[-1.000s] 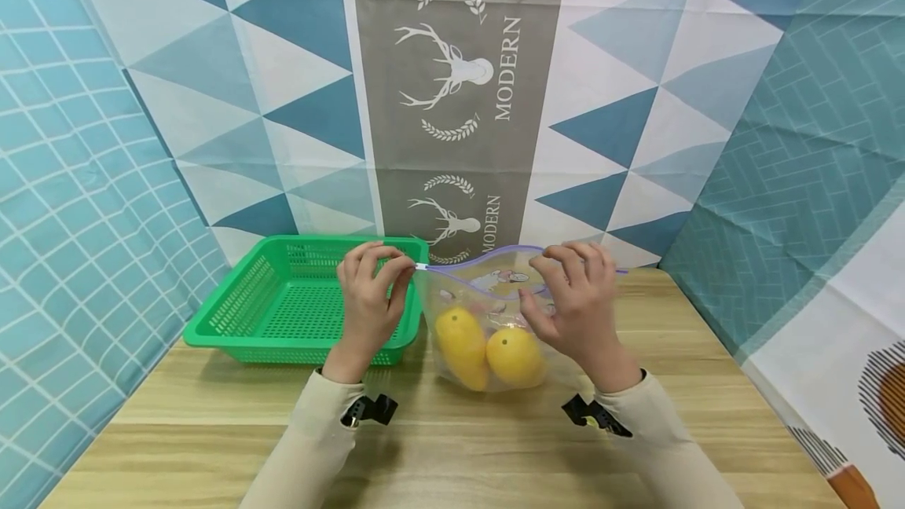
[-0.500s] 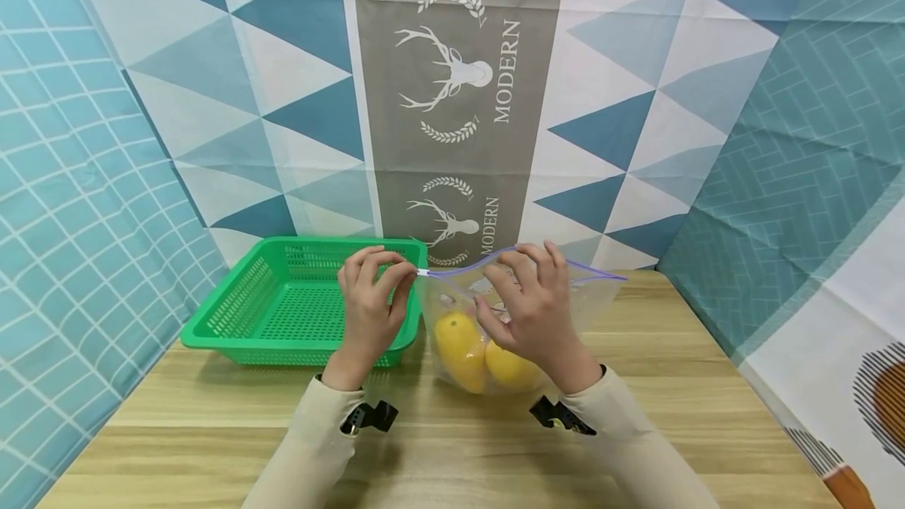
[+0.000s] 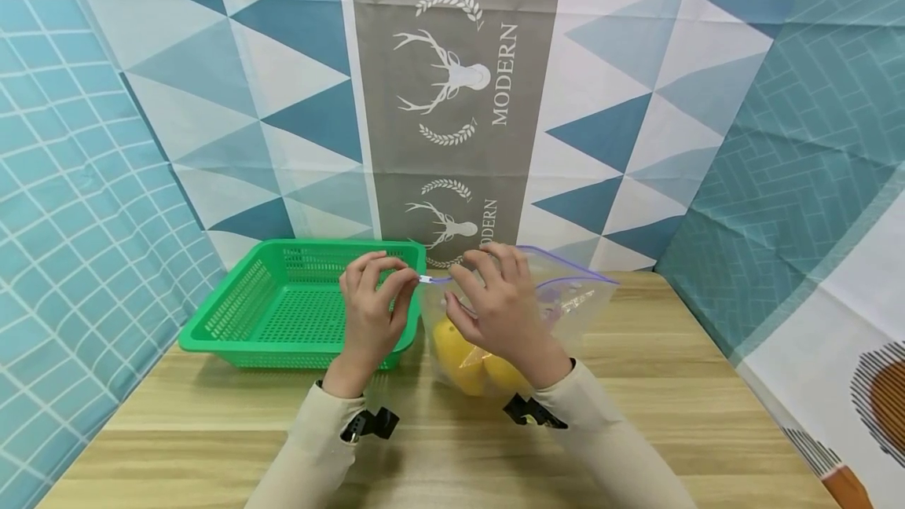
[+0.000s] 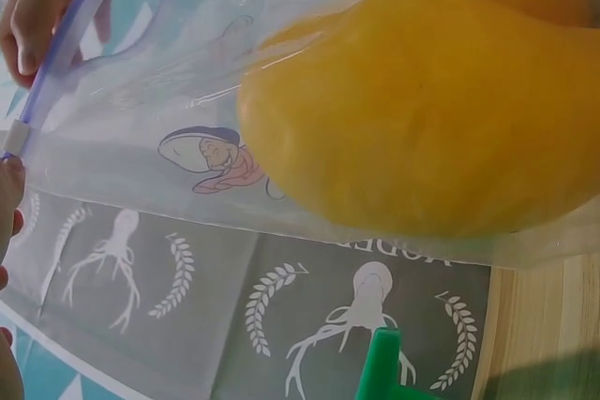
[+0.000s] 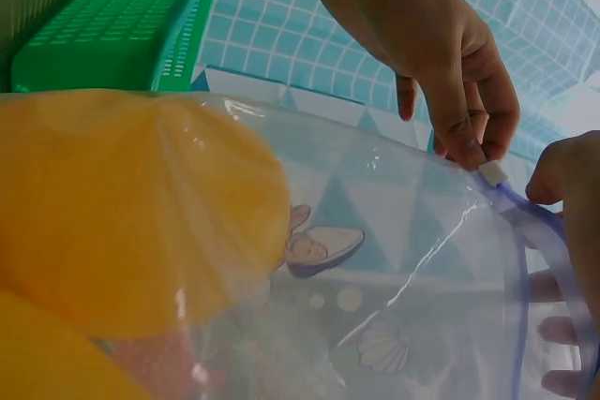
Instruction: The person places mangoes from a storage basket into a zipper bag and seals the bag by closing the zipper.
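A clear zip bag (image 3: 583, 313) with a purple zip strip and printed cartoon figures stands on the table. Through its side show two yellow fruits (image 3: 450, 346), one long and mango-like, one rounder and partly behind my right wrist. My left hand (image 3: 371, 306) pinches the bag's left top corner, right beside the white zip slider (image 3: 426, 279). Near that slider is my right hand (image 3: 498, 306), thumb on the near side of the bag's mouth and fingers on the far side, thumb and fingers apart. To its right the mouth gapes. The right wrist view shows the slider (image 5: 492, 173) close to my right thumb.
A green perforated basket (image 3: 269, 347) stands left of the bag, behind my left hand. The wooden table (image 3: 657, 383) runs up to a patterned cloth backdrop (image 3: 452, 155), with more cloth on both sides.
My right hand has moved left along the bag's mouth, from its right part to near the slider. My left hand stays pinched at the corner. The basket has not moved.
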`<state>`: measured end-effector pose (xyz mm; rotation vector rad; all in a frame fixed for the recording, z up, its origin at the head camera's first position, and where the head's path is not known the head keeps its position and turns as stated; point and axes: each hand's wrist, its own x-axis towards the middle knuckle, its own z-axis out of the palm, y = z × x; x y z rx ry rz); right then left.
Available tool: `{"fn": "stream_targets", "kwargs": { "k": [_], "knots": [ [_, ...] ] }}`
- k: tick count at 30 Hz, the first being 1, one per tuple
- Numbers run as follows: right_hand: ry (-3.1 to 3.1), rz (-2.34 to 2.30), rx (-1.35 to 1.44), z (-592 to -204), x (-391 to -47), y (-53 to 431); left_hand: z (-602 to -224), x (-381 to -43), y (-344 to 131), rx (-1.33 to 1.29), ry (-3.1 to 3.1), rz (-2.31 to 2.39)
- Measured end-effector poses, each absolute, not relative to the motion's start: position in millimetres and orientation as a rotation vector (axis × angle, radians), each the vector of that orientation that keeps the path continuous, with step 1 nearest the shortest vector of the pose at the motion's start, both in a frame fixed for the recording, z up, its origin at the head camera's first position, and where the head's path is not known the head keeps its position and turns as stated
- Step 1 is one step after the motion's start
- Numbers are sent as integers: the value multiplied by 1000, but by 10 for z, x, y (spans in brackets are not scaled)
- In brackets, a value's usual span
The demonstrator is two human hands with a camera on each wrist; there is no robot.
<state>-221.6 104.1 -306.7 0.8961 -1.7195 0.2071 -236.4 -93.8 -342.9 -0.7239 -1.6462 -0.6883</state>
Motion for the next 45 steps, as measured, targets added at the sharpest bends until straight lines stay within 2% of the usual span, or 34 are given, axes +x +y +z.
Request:
{"fn": "stream_targets", "kwargs": {
  "k": [45],
  "knots": [
    [-1853, 56, 936, -2963, -2164, 909, -3430, -2349, -872, -754, -1628, -665]
  ]
}}
